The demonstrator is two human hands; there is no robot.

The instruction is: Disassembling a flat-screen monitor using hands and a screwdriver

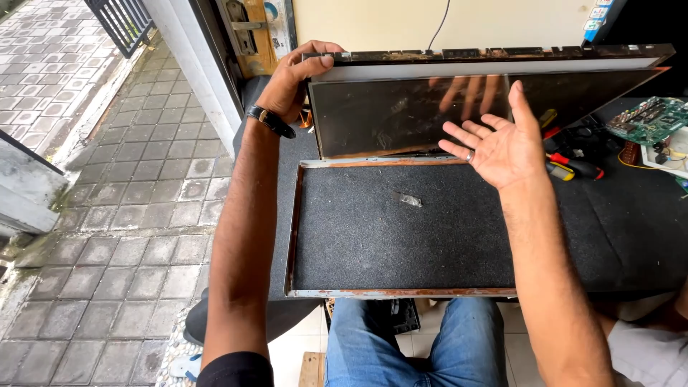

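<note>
Dark, gritty matting covers the workbench (631,229) set at an open doorway, grey paving stones (107,179) running off to my left. I sit with my knees under the bench edge, tipping up a large flat display panel (430,115) from a thin, rust-edged metal frame (295,229) that lies flat on the mat. My left hand (290,79), a watch (270,120) on its wrist, wraps around the panel's upper left corner, thumb over the top edge and fingers behind, which appears to keep the sheet from tipping back. My right hand (502,143) is spread open, palm up and fingers fanned, right in front of the glossy face; whether it touches the glass I cannot tell. Its reflection shows in the dark surface. The panel's lower edge rests along the frame's far rail, so it stands tilted rather than lifted free. A small scrap of foil (411,200) lies on the mat inside the frame. Screwdrivers (573,166) and a green circuit board (648,118) sit to the right, clear of the panel.
</note>
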